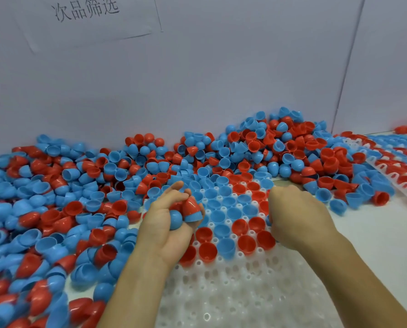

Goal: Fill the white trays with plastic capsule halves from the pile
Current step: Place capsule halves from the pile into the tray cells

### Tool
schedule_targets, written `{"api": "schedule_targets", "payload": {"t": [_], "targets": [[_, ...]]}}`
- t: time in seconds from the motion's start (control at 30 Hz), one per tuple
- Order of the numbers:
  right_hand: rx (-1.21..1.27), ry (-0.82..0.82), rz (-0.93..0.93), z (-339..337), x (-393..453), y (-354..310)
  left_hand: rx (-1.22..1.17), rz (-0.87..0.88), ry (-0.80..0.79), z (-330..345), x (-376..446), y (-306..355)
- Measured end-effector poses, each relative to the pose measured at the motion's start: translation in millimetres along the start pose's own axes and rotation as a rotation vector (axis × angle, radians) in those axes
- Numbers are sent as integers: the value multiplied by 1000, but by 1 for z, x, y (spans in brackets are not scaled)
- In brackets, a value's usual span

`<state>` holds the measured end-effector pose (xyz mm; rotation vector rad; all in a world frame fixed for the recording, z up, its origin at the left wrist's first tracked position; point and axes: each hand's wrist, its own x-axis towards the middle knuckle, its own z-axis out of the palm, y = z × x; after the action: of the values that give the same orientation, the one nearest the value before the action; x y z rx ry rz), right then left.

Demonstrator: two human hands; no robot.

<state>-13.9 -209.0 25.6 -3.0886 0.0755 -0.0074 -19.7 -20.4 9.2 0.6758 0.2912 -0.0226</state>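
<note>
head view looks down on a white tray (pixel 233 292) lying between the two forearms, its far rows filled with red and blue halves sitting cup-up, its near rows bare sockets. the pile (pixel 84 185) of halves spreads along the wall behind and to the left, within easy reach of the tray, so each refill is a short move.

the left hand (pixel 167 223) hovers at the tray's left edge, palm turned up, fingers curled to cradle a small stock: a blue half (pixel 175 218) in the palm and a red half nested on a blue one (pixel 193 209) held against the fingertips. the palm-up hold reads as a way to keep several pieces ready and feed them across without going back to the pile.

the right hand (pixel 294 216) sits knuckles-up over the tray's right side, fingers curled under and down toward the filled rows. what its fingertips pinch, if anything, i cannot tell; they are hidden beneath the hand. a bit of blue shows at its left edge, but whether that is held or seated is unclear.

a second tray (pixel 387 171), already loaded, lies at the far right, partly buried by the pile. a sheet with handwriting (pixel 86 9) is taped to the wall.

judging by the bare near rows, the tray is roughly half done.
</note>
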Motion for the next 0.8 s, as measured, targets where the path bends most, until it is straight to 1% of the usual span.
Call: {"api": "schedule_targets", "payload": {"t": [0.13,0.3,0.4,0.53,0.6,0.67,0.73,0.8], "targets": [[38,28,-27,3,1,-7,21,8,20,1,0,0],[124,-43,-46,1,3,0,17,14,14,1,-1,0],[134,-76,-66,-6,2,2,2,14,9,1,-1,-1],[166,-81,-76,-8,3,11,28,11,33,4,-2,-2],[281,-13,-134,-6,7,14,34,9,38,6,-4,-3],[533,65,-244,-4,9,7,59,20,28,8,-4,-6],[756,75,-353,0,7,-9,109,38,6,9,-4,-10],[862,65,-425,6,3,-26,168,51,-21,10,-4,-13]]}}
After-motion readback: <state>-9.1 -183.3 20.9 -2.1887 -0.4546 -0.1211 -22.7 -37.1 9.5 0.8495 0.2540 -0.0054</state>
